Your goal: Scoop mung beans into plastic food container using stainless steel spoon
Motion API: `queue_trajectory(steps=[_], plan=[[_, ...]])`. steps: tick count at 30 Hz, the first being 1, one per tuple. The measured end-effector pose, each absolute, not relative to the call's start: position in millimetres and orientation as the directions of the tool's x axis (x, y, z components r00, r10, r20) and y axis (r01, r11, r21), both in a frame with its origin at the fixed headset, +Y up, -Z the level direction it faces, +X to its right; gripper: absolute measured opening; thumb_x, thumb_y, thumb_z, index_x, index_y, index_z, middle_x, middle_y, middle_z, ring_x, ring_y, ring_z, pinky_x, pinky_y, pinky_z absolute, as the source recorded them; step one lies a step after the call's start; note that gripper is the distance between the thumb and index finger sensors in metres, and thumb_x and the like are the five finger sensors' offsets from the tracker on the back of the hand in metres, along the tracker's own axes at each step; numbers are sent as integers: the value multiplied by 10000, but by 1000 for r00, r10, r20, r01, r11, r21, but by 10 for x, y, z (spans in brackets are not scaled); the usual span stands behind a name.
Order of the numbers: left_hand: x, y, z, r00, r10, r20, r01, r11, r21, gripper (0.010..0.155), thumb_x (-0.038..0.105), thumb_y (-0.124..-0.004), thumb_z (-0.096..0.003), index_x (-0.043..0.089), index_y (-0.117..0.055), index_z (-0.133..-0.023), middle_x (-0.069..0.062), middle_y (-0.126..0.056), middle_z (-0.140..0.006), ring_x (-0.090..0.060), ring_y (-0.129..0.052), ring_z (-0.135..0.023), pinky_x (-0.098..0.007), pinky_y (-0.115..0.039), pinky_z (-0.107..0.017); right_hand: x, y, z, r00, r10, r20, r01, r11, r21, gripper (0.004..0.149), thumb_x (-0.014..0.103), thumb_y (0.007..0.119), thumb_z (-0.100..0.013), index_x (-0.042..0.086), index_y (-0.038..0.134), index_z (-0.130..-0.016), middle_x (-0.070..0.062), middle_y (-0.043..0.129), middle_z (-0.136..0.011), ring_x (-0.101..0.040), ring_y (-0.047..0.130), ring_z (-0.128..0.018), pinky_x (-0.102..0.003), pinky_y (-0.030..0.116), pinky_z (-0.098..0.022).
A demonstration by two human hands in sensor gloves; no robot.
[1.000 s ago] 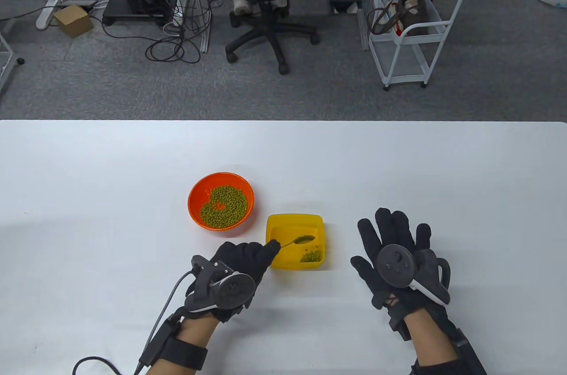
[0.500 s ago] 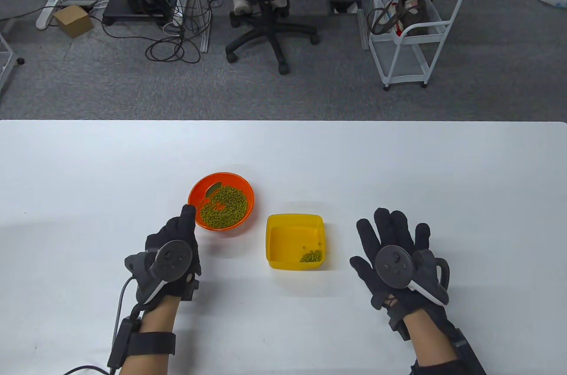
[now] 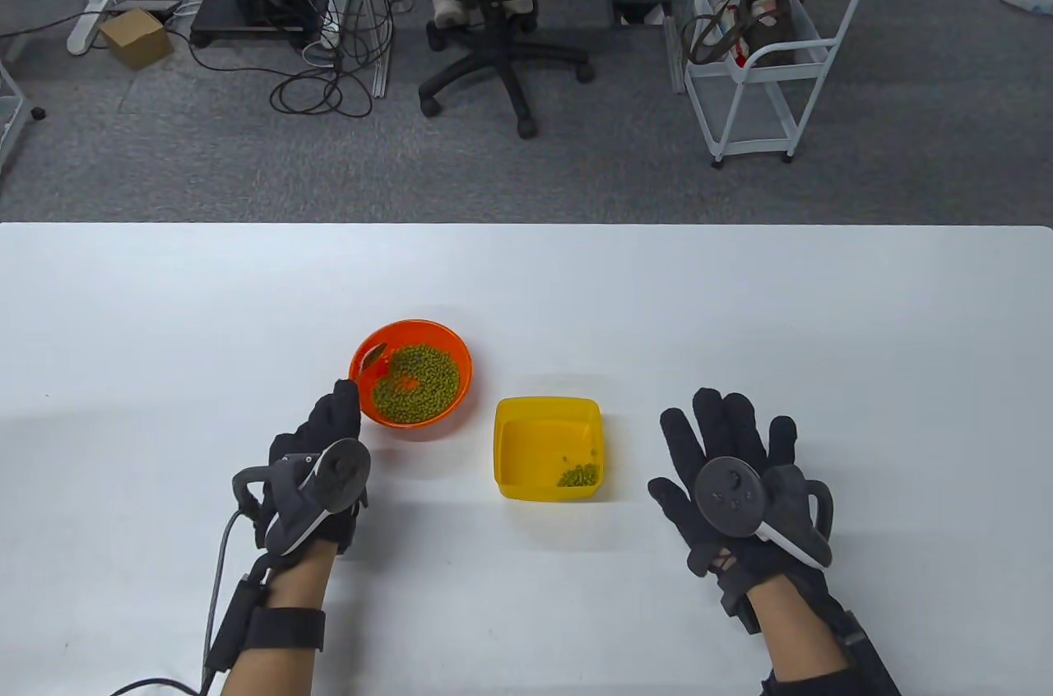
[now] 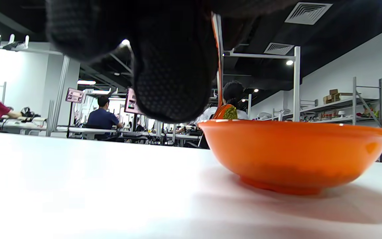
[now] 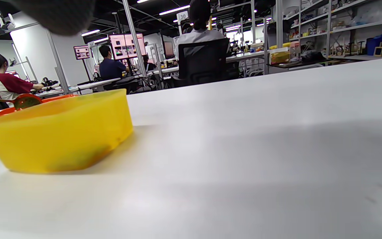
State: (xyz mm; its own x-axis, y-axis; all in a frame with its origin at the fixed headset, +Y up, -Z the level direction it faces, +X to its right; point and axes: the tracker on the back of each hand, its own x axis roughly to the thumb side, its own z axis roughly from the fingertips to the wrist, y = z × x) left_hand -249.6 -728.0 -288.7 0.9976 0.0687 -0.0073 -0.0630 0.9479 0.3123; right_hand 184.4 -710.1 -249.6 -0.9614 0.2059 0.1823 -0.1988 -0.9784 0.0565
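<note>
Left hand (image 3: 317,461): grips the spoon (image 3: 374,357), dipped in the orange bowl (image 3: 457,392).
Right hand (image 3: 732,474): flat, fingers spread, holding nothing.
Mung beans (image 3: 415,383): mid-tabletop.
Yellow container (image 3: 506,474): just beside, toward the right edge.
Scoop well: dig deep, lift level.

L hand (image 3: 317,453) fingers curled; R hand (image 3: 736,474) flat, fingers spread

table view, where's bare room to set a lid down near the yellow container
Bare white table lies beyond the yellow plastic container, and between it and the flat right hand. Crowded: the narrow gap to the orange bowl of mung beans, where the left hand works the spoon.
</note>
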Motion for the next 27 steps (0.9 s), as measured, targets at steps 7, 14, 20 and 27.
queue_trajectory(steps=[7,14,20,27], plan=[[-2450,-7311,-2904,949,316,-9,-307,926,219,488,347,-700,-456,194,-732,-918,-23,-1003,-715,-142,-1108,-411,-400,-899,-367,1853,-7120,-2504,-953,241,181,-231,-970,75,762,623,631,-526,388,167,-1082,60,-113,-1097,-298,-97,-1035,-635,-126,-619],[-2454,-7422,-2941,735,671,-98,-663,741,105,491,364,-711,-458,166,-743,-905,-24,-1008,-676,-139,-1104,-379,-397,-899,-343,1817,-7047,-2462,-950,243,197,-229,-969,89,758,623,630,-527,382,179,-1086,59,-113,-1096,-301,-97,-1034,-636,-124,-618],[-2527,-7552,-2949,552,814,-182,-820,569,54,514,374,-723,-462,153,-714,-925,-36,-1000,-684,-146,-1097,-395,-400,-895,-348,1620,-6755,-2257,-928,271,255,-265,-962,57,746,621,628,-531,379,204,-1095,50,-101,-1103,-308,-87,-1037,-637,-114,-624],[-2588,-7633,-2969,455,862,-224,-880,474,38,520,369,-730,-462,154,-698,-935,-37,-989,-702,-148,-1092,-426,-403,-888,-368,1711,-6842,-2118,-953,221,207,-224,-974,8,749,624,630,-529,380,205,-1095,49,-94,-1106,-310,-78,-1039,-640,-108,-623]])
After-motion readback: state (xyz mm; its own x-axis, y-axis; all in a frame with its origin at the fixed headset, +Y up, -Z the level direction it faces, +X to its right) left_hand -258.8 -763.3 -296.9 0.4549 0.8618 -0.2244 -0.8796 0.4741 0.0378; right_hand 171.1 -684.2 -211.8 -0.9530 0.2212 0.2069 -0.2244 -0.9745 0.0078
